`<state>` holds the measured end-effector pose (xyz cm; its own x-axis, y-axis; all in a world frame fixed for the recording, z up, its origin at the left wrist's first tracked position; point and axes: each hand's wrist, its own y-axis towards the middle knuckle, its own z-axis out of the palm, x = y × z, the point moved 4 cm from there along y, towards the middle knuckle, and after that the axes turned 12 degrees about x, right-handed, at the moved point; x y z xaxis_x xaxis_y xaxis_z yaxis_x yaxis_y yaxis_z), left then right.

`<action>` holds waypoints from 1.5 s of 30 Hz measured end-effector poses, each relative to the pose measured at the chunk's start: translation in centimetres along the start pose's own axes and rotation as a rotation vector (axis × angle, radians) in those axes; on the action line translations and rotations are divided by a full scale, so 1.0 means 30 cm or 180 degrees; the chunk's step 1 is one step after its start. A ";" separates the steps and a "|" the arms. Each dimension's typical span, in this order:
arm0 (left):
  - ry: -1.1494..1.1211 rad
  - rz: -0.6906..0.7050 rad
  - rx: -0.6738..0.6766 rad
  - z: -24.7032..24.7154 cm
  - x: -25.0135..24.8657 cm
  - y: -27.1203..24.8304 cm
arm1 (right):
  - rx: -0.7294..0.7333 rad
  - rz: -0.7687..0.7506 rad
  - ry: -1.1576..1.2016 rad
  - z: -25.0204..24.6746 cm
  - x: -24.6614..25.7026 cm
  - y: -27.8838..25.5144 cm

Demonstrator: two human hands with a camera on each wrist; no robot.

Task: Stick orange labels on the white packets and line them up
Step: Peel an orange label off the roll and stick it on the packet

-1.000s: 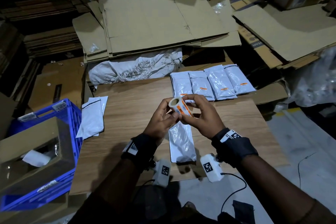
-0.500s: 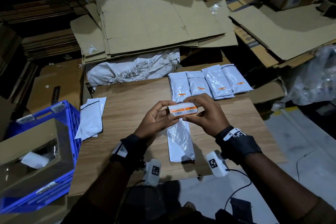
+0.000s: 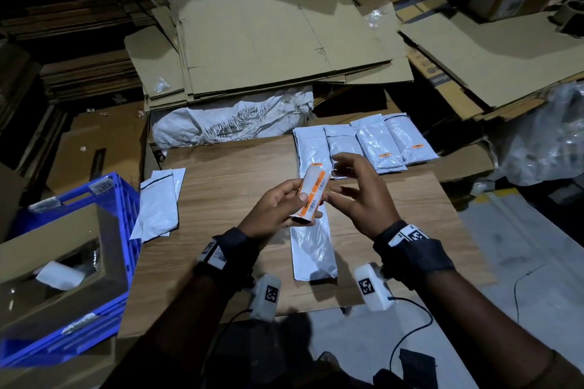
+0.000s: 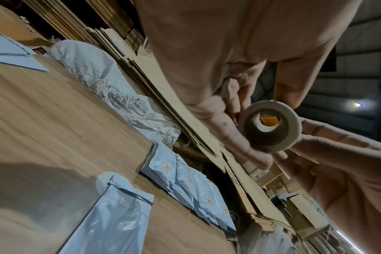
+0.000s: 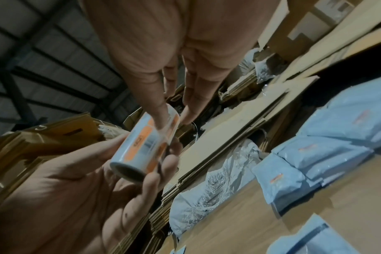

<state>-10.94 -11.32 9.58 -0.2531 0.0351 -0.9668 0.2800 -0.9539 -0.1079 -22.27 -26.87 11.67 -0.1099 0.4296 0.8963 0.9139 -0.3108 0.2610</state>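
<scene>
While the left hand (image 3: 278,208) grips the label roll (image 3: 311,194) above the wooden board (image 3: 227,196), thumb on top and fingers curled beneath, the right hand (image 3: 363,196) hovers just beside the roll with its fingers spread and relaxed, holding nothing. From the head view, the roll is tilted, its far end pointing toward the row of labelled packets (image 3: 376,145) that lie side by side along the board's far edge, each showing a small orange label. Directly below the roll, an unlabelled packet (image 3: 313,249) lies flat near the board's near edge. At the board's left edge rests a pile of spare packets (image 3: 158,205), and beyond that edge stands a blue crate (image 3: 123,208). Flattened cardboard sheets (image 3: 278,41) are stacked past the board's far edge.

From the left wrist view, the roll (image 4: 270,127) shows end-on with its hollow core, pinched between the left fingers (image 4: 235,135); the row of packets (image 4: 191,189) lies at the board's far edge.

From the right wrist view, a right fingertip (image 5: 157,113) touches the roll's (image 5: 143,146) upper end, the other fingers straight, while the left hand (image 5: 76,189) cradles it from below
</scene>
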 end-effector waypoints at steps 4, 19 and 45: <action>-0.0068 0.0008 -0.0192 0.017 0.031 0.008 | -0.0265 0.0245 0.0423 0.021 -0.024 -0.023; 0.0344 0.0232 -0.0451 0.027 0.033 0.005 | -0.0448 -0.0105 -0.0837 0.056 0.028 -0.045; 0.0027 0.0231 -0.0594 0.027 0.044 0.002 | -0.0318 -0.0144 -0.0650 0.060 0.024 -0.046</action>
<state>-11.99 -11.56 8.47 -0.2185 -0.0285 -0.9754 0.4641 -0.8823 -0.0782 -22.91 -24.61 11.33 -0.0591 0.6046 0.7943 0.8655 -0.3655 0.3426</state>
